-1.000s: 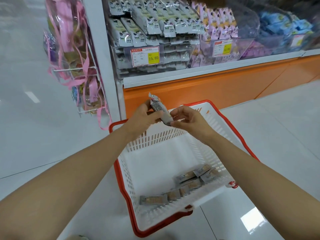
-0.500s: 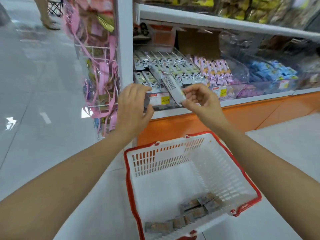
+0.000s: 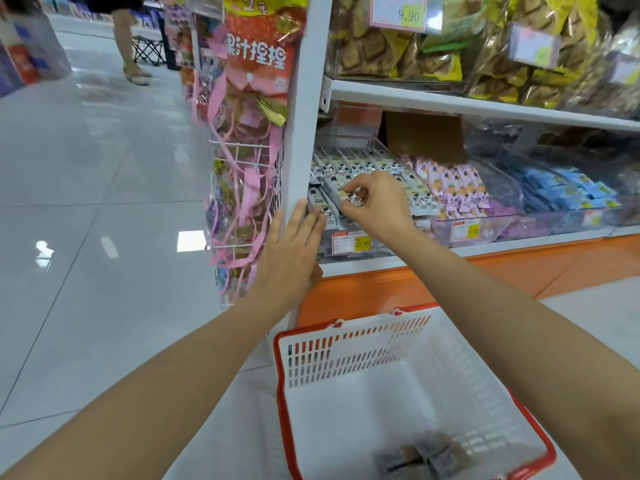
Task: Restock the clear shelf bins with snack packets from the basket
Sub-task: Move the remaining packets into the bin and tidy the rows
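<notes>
Clear plastic: the left hand (image 3: 294, 251) lays straight fingers at the front of the bin (image 3: 398, 157); just right, the right hand (image 3: 375, 207) pinches the near end of a silver packet (image 3: 333, 186), its length pointing away over the stacked rows.

Clear bins (image 3: 377, 245) in a row on white shelf (image 3: 450, 253)

"9.90" on top tag (image 3: 398, 12) — "15.80" on bin label (image 3: 351, 241) — "果汁捏捏" on hanging packet (image 3: 258, 53)
</notes>
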`<state>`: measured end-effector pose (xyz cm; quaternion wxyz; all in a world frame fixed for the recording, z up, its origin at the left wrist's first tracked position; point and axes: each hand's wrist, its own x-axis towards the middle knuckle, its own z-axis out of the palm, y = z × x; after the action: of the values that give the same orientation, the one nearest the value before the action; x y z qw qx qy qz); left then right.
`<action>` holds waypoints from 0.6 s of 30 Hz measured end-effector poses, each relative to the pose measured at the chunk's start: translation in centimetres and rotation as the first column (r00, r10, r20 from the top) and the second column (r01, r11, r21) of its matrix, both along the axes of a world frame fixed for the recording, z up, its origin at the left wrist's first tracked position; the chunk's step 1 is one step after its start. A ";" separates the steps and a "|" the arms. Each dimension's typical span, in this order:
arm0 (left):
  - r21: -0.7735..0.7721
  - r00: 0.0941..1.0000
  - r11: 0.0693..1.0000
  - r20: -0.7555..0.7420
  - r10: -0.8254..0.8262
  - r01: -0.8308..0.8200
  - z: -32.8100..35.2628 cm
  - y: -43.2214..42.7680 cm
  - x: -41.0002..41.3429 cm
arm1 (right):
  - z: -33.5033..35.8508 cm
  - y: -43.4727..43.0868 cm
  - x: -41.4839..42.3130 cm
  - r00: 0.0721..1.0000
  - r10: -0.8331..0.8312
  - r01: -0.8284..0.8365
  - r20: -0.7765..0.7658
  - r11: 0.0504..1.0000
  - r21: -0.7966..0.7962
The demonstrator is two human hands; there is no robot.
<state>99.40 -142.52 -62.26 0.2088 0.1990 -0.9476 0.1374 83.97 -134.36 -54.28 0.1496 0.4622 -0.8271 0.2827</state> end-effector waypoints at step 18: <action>0.088 0.866 0.898 -0.320 -0.385 0.432 -2.9 3.6 -1.6 | -5.5 9.3 -1.3 0.868 0.313 -0.240 0.386 0.944 -0.227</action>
<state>97.77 -138.94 -65.18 0.3555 0.0275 -0.9341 -0.0160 82.64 -125.08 -59.75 -0.0332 0.4906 -0.7374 0.4632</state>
